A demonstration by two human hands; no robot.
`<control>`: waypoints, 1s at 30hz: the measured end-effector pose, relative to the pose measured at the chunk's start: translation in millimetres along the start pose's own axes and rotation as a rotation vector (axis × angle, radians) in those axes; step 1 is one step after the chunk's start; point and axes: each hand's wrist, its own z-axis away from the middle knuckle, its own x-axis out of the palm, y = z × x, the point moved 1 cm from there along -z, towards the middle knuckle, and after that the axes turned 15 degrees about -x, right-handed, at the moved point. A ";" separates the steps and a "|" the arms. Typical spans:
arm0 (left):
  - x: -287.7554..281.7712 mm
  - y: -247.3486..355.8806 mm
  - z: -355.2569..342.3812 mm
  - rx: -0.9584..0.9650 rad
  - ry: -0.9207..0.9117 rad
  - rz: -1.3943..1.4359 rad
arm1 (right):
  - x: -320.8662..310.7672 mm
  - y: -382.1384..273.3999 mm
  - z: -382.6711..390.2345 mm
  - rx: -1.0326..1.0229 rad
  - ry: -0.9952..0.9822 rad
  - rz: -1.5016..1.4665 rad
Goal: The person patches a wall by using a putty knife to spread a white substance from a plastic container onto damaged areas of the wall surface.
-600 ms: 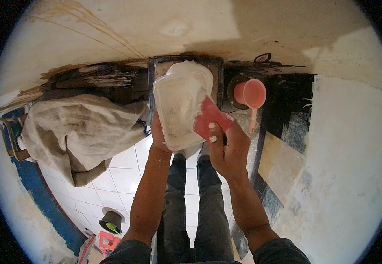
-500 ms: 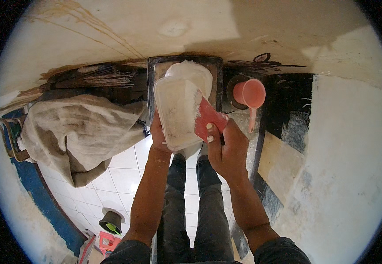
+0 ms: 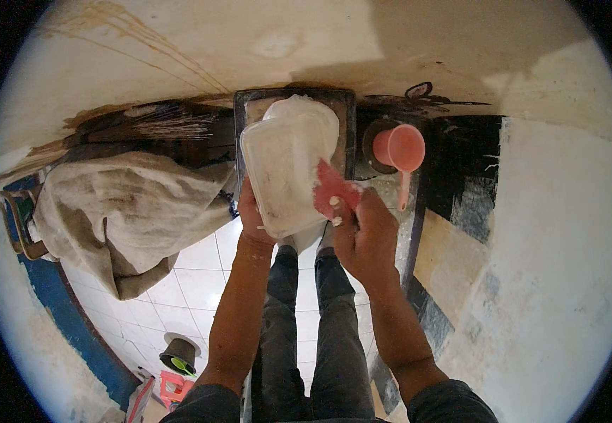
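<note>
My left hand (image 3: 253, 215) is closed on the lower left side of a whitish rectangular plastic tub (image 3: 277, 176), which is tilted toward me. Pale paste coats the inside of the tub. Pinched in my right hand (image 3: 366, 229) is a red putty scraper (image 3: 335, 189), its blade at the tub's right side, with blobs of white paste on my thumb. Beyond the tub, a mound of white paste (image 3: 306, 107) rests on a dark-rimmed square board (image 3: 352, 134), partly hidden by the tub.
A pink dipper (image 3: 399, 149) with a long handle stands to the right of the board. Beige cloth (image 3: 136, 204) is draped over something at the left. A dark bucket (image 3: 177, 354) with a green item sits on white floor tiles (image 3: 196, 278). The stained wall (image 3: 214, 42) rises ahead.
The scraper has turned slightly and its blade has shifted toward the tub's right rim. The tub has moved a little to the left and its tilt has changed slightly.
</note>
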 end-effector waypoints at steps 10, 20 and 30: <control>-3.5 -12.6 -1.0 -0.080 -0.006 0.062 | -18.4 34.7 -7.5 0.237 -0.085 -0.041; 12.0 -40.3 -7.5 -0.087 0.410 -0.166 | -29.0 151.7 68.4 0.259 0.161 0.020; -9.1 -75.8 -16.9 -0.122 0.215 -0.227 | 24.5 335.2 179.9 0.659 0.024 0.508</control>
